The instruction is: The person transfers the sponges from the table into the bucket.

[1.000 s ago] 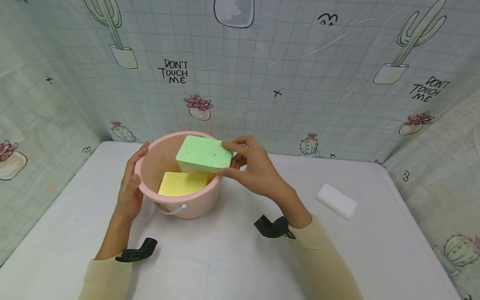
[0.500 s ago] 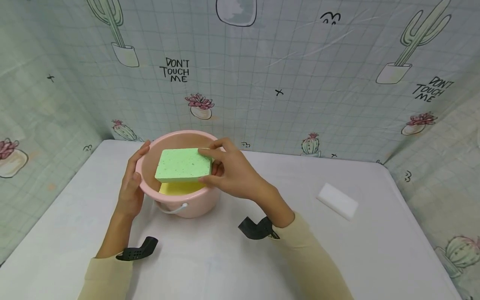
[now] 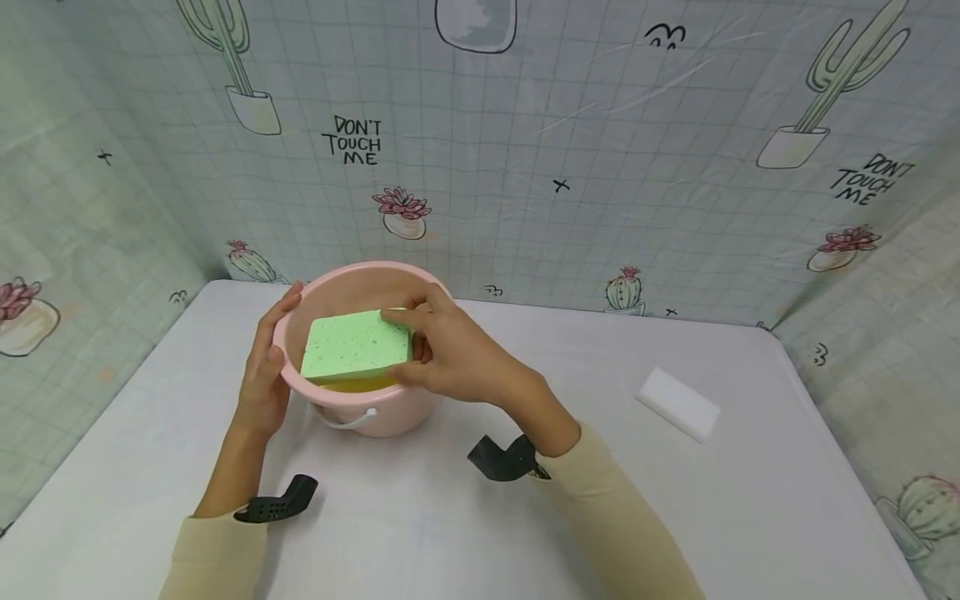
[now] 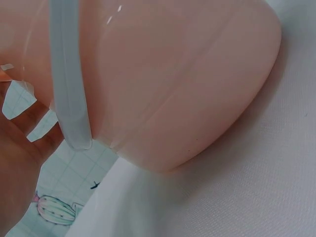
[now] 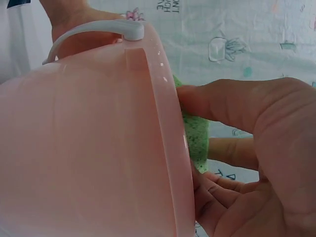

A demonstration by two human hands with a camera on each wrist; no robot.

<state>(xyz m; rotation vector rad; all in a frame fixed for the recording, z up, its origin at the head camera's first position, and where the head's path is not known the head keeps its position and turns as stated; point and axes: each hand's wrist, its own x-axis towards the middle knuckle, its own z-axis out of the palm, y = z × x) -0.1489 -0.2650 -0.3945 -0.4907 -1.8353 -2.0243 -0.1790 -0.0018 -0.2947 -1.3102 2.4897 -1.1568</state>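
Observation:
My right hand [image 3: 468,354] pinches the right end of a green speckled sponge [image 3: 352,346] between thumb and fingers. The sponge is held slightly tilted inside the mouth of a pink bucket [image 3: 390,408]. Below it, a strip of a yellow sponge [image 3: 360,385] shows in the bucket; the green one hides the remainder. My left hand [image 3: 262,383] rests against the bucket's left side with fingers extended along the rim. In the left wrist view, spread fingers [image 4: 47,140] touch the outer wall behind the white handle [image 4: 71,74]. From the right wrist, only the sponge's edge [image 5: 197,143] shows beyond the rim.
A white block [image 3: 678,404] lies on the right part of the white table [image 3: 420,533]. Behind the table hangs a cactus-print cloth [image 3: 525,167], which also runs along both sides. The bucket's handle [image 3: 352,422] hangs down at its front.
My right hand has moved left and down with the green sponge, from above the bucket's right rim into its mouth, covering most of the yellow sponge. My left hand stays on the bucket.

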